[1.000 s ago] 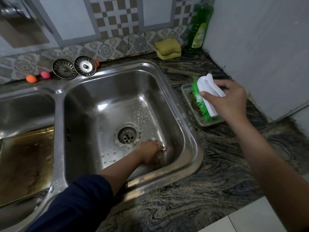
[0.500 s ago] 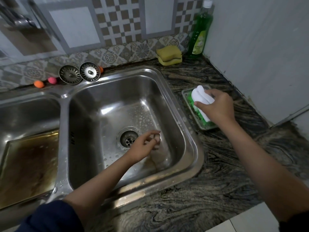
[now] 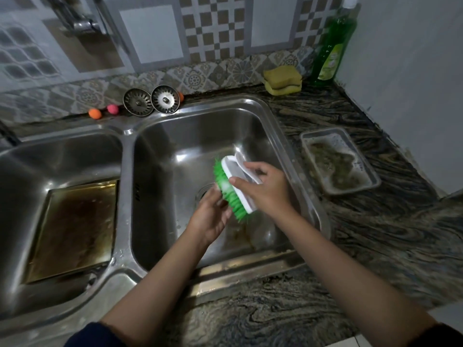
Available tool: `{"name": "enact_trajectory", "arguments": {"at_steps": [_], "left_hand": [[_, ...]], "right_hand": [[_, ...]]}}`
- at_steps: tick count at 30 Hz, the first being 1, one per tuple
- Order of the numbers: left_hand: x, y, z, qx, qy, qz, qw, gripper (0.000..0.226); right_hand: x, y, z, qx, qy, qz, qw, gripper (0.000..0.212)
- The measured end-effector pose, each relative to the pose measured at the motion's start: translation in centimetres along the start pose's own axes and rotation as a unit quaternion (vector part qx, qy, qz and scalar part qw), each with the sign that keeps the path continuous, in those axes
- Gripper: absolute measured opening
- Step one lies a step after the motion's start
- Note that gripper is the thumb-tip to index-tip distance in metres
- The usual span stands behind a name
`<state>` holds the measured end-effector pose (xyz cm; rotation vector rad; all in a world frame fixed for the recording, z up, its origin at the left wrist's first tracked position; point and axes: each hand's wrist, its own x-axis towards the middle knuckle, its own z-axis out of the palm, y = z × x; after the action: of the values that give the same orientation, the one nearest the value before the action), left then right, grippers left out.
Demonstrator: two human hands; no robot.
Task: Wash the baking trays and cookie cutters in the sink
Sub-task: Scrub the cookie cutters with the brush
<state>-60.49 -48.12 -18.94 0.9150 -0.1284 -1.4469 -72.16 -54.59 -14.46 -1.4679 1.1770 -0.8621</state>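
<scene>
Over the right basin [image 3: 280,136], both hands meet: right hand [image 3: 265,189] grips brush [image 3: 233,186].

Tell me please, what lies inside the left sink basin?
A baking tray with a brown, stained bottom lies tilted inside the left sink basin. Whatever is under the tray is covered, so it cannot be seen.

Only one printed surface is found: a yellow-green label on the green bottle [image 3: 330,43] standing at the back right corner of the desk. Its print is too blurred to read. No other text, brand, number or sign is legible anywhere.
</scene>
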Motion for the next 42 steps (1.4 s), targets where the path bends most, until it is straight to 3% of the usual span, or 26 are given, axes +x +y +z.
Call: {"name": "enact_trajectory", "arguments": {"at_steps": [8, 12, 16, 23, 29, 34, 37, 39, 42], "left_hand": [[-0.5, 0.9, -2.7, 0.095, 0.044, -0.008, 0.994, 0.024], [-0.3, 1.5, -2.7, 0.093, 0.046, -0.018, 0.994, 0.032], [-0.2, 2.2, -2.1, 0.031, 0.022, -0.005, 0.999, 0.041], [-0.3, 1.1, -3.1, 0.059, 0.054, -0.028, 0.996, 0.038], [-0.2, 1.7, -2.6, 0.106, 0.063, -0.017, 0.992, 0.024], [-0.7, 2.3, -3.1, 0.096, 0.073, 0.035, 0.992, 0.025], [-1.4, 2.7, -3.5, 0.201, 0.127, 0.056, 0.97, 0.032], [-1.5, 2.9, -3.8, 0.327, 0.154, 0.078, 0.929, 0.042], [-1.6, 3.3, -3.9, 0.394, 0.134, 0.089, 0.905, 0.06]], "right_hand": [[3.4, 4.2, 2.9, -0.098, 0.039, 0.049, 0.993, 0.047], [2.6, 2.8, 3.0, 0.022, 0.063, 0.076, 0.995, 0.041], [0.4, 3.2, 4.5, 0.007, 0.02, 0.009, 1.0, 0.044], [1.9, 2.5, 4.5, -0.132, 0.017, -0.033, 0.991, 0.048], [1.2, 0.0, 5.2, 0.035, 0.047, 0.006, 0.998, 0.038], [0.7, 0.8, 4.5, 0.067, 0.047, 0.038, 0.996, 0.04], [1.0, 0.5, 3.3, 0.05, 0.053, 0.033, 0.997, 0.04], [1.3, 0.2, 2.6, 0.057, 0.062, 0.036, 0.996, 0.039], [1.3, -0.4, 2.4, 0.073, 0.027, 0.036, 0.996, 0.036]]}}
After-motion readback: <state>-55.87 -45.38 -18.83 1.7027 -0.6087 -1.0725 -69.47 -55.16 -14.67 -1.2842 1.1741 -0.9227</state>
